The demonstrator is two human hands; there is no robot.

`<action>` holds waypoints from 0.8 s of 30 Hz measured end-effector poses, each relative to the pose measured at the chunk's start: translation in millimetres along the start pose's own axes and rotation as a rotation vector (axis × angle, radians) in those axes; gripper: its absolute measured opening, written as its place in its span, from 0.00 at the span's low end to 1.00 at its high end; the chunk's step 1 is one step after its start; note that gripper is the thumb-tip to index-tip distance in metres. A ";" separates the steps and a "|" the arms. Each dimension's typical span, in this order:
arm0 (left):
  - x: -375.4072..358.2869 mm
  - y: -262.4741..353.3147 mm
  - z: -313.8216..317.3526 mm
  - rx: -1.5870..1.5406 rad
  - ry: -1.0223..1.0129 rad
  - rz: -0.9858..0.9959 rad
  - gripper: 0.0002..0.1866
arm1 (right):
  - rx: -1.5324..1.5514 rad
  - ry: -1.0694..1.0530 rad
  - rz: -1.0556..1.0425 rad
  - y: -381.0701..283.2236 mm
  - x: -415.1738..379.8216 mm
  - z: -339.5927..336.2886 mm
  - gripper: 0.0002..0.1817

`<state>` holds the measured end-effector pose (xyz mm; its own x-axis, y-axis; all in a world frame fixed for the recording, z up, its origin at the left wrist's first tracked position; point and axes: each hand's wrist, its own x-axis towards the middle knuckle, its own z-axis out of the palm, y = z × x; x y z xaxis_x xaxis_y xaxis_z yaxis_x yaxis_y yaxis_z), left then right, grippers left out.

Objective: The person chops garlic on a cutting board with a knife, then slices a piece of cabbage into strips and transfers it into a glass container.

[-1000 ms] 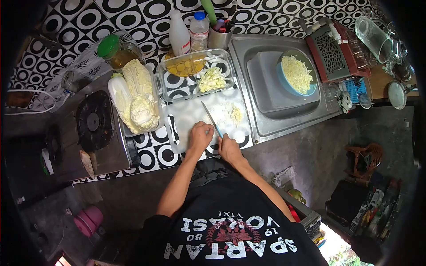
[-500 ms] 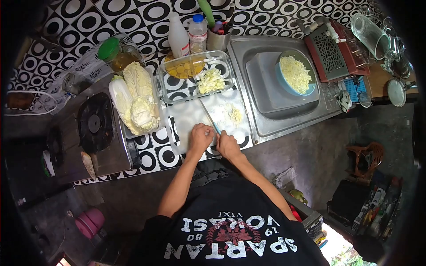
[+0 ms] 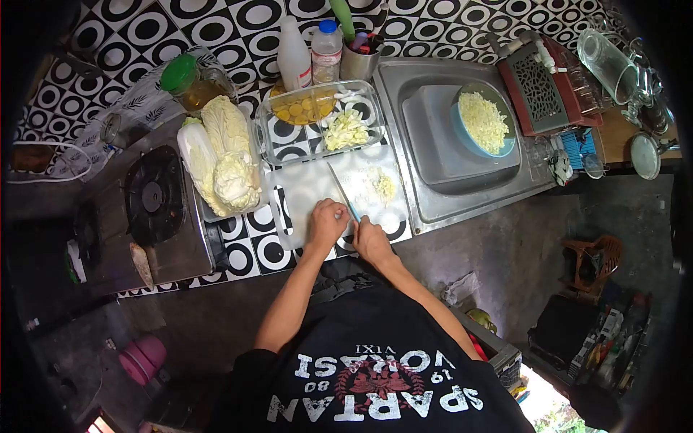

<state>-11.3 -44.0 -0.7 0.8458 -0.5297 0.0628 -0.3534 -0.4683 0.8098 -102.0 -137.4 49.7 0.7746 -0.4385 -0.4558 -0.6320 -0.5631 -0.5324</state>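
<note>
Both hands meet at the near edge of a white cutting board (image 3: pixel 310 191) on the patterned worktop (image 3: pixel 249 252).

The right hand (image 3: pixel 372 241) has its grip clamped on the blue handle of a knife (image 3: pixel 343 192), blade pointing away over the board. The left hand (image 3: pixel 326 221) rests curled just beside it; what it grips cannot be told. Chopped cabbage (image 3: pixel 382 185) lies right of the blade, napa cabbages (image 3: pixel 220 155) well left.

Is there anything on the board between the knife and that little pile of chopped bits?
Nothing visible. The knife, gripped by the right hand with the left hand beside it, lies on the white cutting board. Only bare board separates its blade from the chopped pile to its right.
</note>
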 end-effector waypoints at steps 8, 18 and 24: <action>1.0 1.4 -2.1 0.006 -0.037 0.000 0.04 | -0.042 0.026 -0.054 3.1 2.6 7.5 0.17; 3.7 9.5 -5.6 0.045 -0.165 -0.016 0.06 | -0.131 0.060 -0.164 13.9 5.2 1.5 0.15; 5.0 10.3 -3.0 0.049 -0.155 0.020 0.05 | -0.124 0.053 -0.122 22.9 -3.9 5.1 0.16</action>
<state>-9.5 -49.3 9.8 0.7682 -0.6400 -0.0154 -0.3915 -0.4887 0.7797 -119.6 -145.0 35.6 0.8478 -0.3961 -0.3527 -0.5278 -0.6953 -0.4878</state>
